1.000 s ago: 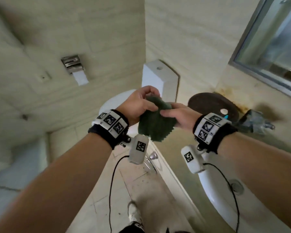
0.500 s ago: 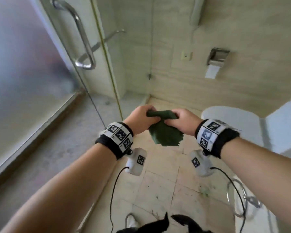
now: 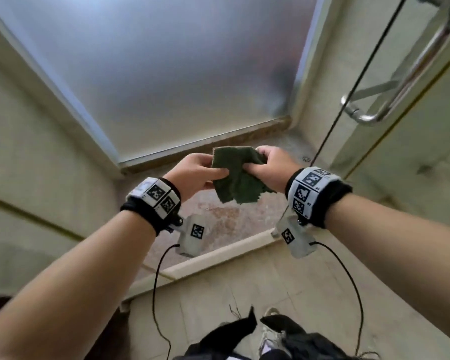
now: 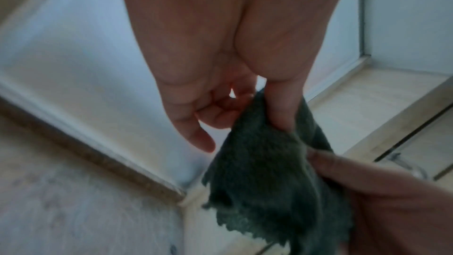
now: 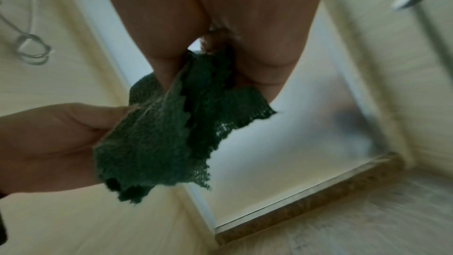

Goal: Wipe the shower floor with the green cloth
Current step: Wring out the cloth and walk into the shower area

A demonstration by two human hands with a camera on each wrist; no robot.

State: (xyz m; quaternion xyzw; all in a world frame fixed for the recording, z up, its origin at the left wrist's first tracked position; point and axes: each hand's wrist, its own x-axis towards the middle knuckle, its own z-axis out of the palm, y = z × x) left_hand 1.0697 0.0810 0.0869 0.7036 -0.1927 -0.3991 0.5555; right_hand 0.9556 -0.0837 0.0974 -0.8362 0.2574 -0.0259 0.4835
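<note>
Both hands hold the cloth above the shower floor (image 3: pixel 234 219).
The left hand (image 3: pixel 192 175) and right hand (image 3: pixel 268 170) pinch the green cloth (image 3: pixel 238 178) between them.

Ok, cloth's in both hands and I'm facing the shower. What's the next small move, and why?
Probably lower the green cloth to the shower floor. Both the left hand and the right hand pinch it in the air above the stained floor, inside the raised curb, so no wiping contact exists yet. The cloth hangs bunched and folded, so spreading it flat on the way down would likely help.
</note>
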